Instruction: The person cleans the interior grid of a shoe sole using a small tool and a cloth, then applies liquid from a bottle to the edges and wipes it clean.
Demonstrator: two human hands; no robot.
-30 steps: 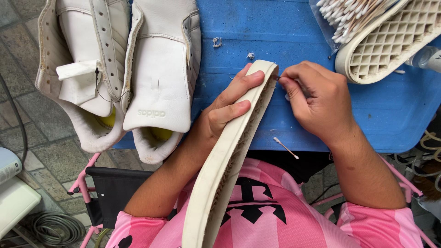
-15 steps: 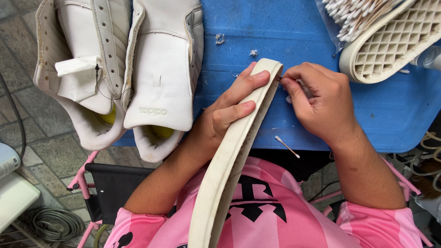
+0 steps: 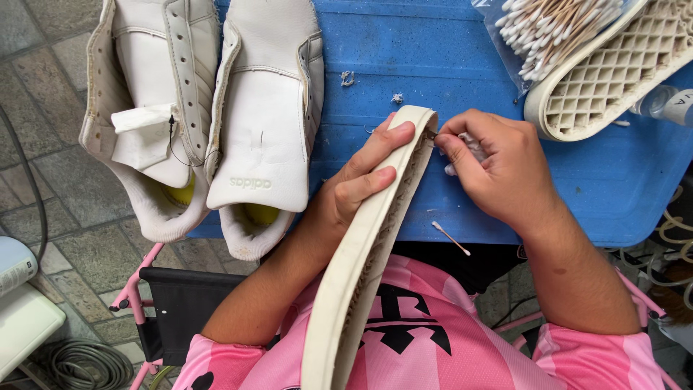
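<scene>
My left hand (image 3: 361, 184) grips a long cream shoe sole (image 3: 361, 267), held on edge with its toe end up over the blue table (image 3: 447, 58). My right hand (image 3: 498, 170) is closed around a small white wad, pinching at the sole's top edge near the toe. A single cotton swab (image 3: 450, 237) lies on the table just below my right wrist. Both forearms come out of pink sleeves.
Two white shoe uppers (image 3: 209, 115) lie at the table's left end, overhanging a stone floor. A second sole with a waffle grid (image 3: 613, 72) and a bag of cotton swabs (image 3: 548, 29) sit at the top right. A pink folding chair frame (image 3: 144, 289) stands below left.
My hands and the sole have stayed almost still; the right fingers keep working at the sole's top edge with only slight shifts.
</scene>
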